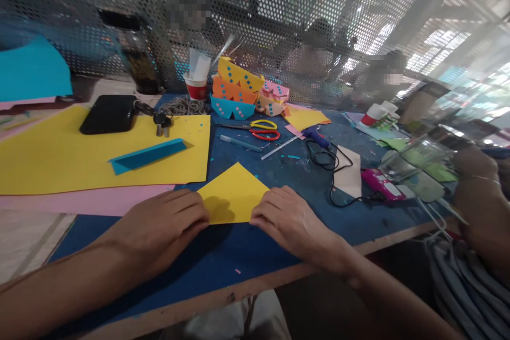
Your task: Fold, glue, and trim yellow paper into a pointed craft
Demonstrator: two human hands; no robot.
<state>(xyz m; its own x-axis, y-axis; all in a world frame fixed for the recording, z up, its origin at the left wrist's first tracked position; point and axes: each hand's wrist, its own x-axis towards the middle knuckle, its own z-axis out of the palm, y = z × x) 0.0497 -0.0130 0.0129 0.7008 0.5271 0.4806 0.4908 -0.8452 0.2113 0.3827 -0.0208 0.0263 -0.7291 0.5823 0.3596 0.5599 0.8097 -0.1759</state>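
A yellow sheet of paper (238, 194), its visible part a triangle pointing away from me, lies on the blue table top near the front edge. My left hand (175, 220) grips its left corner with closed fingers, and my right hand (285, 218) pinches the right corner. The straight near edge of the paper runs between both hands. My fingers hide the two corners. Beyond the paper lie scissors (265, 130) with yellow and red handles and a pale blue pen-like tool (241, 143).
At left, large yellow sheets (191, 164) carry a folded blue strip (147, 155), a black case (109, 114) and keys (162, 123). Decorated paper pieces (235, 90) stand at the back. A glue gun (316, 137) trails its cord to a pink power strip (382, 185). Another person's arm (478, 196) is at right.
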